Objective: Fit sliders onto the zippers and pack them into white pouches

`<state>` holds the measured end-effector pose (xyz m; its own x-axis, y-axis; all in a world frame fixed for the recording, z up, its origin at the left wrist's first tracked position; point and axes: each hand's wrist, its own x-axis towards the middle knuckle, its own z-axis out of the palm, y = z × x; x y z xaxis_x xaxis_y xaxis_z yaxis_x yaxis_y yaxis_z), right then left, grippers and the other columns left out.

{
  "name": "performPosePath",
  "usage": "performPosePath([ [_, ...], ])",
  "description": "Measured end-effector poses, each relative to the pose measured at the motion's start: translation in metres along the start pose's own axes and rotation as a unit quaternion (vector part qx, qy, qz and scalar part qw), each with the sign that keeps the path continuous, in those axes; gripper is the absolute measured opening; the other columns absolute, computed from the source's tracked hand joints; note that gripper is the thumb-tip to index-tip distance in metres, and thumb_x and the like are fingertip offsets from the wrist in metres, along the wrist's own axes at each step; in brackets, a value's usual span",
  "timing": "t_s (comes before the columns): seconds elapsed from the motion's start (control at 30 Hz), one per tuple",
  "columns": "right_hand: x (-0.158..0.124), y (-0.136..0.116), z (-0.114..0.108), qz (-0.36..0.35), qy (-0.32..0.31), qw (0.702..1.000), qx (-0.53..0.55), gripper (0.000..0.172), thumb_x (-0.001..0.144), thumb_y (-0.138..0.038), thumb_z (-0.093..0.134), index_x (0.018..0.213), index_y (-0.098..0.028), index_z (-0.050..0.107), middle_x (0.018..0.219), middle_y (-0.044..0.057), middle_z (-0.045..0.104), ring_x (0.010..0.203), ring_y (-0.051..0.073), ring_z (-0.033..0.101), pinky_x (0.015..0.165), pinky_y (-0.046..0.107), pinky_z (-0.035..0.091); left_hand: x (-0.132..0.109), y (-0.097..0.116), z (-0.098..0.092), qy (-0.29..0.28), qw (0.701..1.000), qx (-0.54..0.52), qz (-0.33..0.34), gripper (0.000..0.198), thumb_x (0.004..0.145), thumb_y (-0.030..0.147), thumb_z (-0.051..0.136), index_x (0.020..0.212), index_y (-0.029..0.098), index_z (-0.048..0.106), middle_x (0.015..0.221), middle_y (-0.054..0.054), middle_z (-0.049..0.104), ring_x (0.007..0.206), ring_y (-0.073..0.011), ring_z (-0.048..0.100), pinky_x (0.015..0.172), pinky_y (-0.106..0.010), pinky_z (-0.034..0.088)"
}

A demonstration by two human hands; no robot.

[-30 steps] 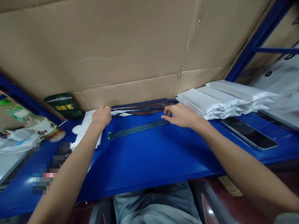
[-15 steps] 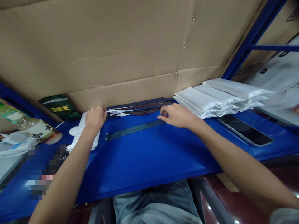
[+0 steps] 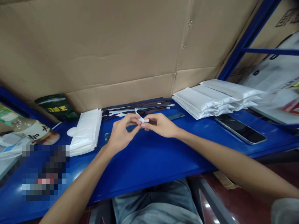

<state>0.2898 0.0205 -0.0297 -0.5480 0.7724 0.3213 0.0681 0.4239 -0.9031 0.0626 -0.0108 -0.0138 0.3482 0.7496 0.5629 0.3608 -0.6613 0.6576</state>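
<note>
My left hand (image 3: 122,130) and my right hand (image 3: 162,124) meet above the middle of the blue tabletop. Both pinch a small folded white strip (image 3: 141,119) between thumb and fingers; whether it is paper or cloth I cannot tell. Beneath the hands lies a dark green zipper (image 3: 176,116), its middle hidden by them and its left end showing beside my left wrist. Just behind, a row of dark, brown and white zipper-like strips (image 3: 154,109) runs along the cardboard wall.
White padded packets (image 3: 86,129) lie at left, with more stacked (image 3: 205,98) at right. A phone (image 3: 240,129) rests before the right stack. A bottle (image 3: 35,129) and a dark green pouch (image 3: 57,107) stand at far left. The cardboard wall (image 3: 116,46) closes off the back.
My left hand has moved right from the left end of the strips, and my right hand has come left to meet it. The white strip is now pinched between them.
</note>
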Motion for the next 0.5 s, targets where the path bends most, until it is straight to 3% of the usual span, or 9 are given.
performPosePath([
  [0.17,0.0008,0.0021,0.0015,0.028,0.019,0.996,0.086,0.035,0.085,-0.051,0.087,0.094,-0.017,0.080,0.084,0.006,0.079,0.073,0.017,0.072,0.071,0.031,0.058,-0.0014,0.0003,0.0013,-0.005,1.000,0.018,0.018,0.017,0.101,0.027,0.073,0.116,0.022,0.068,0.106,-0.006,0.079,0.097,-0.0180,0.079,0.094,-0.035,0.069],
  [0.33,-0.0025,0.0012,0.0047,0.016,0.059,0.996,0.072,0.031,0.080,-0.046,0.092,0.090,-0.019,0.082,0.080,0.005,0.078,0.071,0.018,0.070,0.066,0.030,0.055,-0.0038,0.0026,0.0025,-0.032,0.999,0.033,0.016,0.016,0.104,0.024,0.064,0.118,0.023,0.070,0.109,-0.007,0.076,0.096,-0.0175,0.077,0.090,-0.034,0.069],
  [0.5,-0.0036,-0.0006,0.0058,-0.007,0.077,0.997,0.030,0.027,0.089,-0.048,0.083,0.102,-0.024,0.086,0.098,0.004,0.083,0.088,0.023,0.075,0.080,0.036,0.058,-0.0054,0.0075,0.0035,-0.048,0.999,0.010,0.010,0.027,0.101,0.025,0.067,0.128,0.024,0.066,0.110,-0.007,0.078,0.097,-0.0199,0.078,0.089,-0.037,0.070],
])
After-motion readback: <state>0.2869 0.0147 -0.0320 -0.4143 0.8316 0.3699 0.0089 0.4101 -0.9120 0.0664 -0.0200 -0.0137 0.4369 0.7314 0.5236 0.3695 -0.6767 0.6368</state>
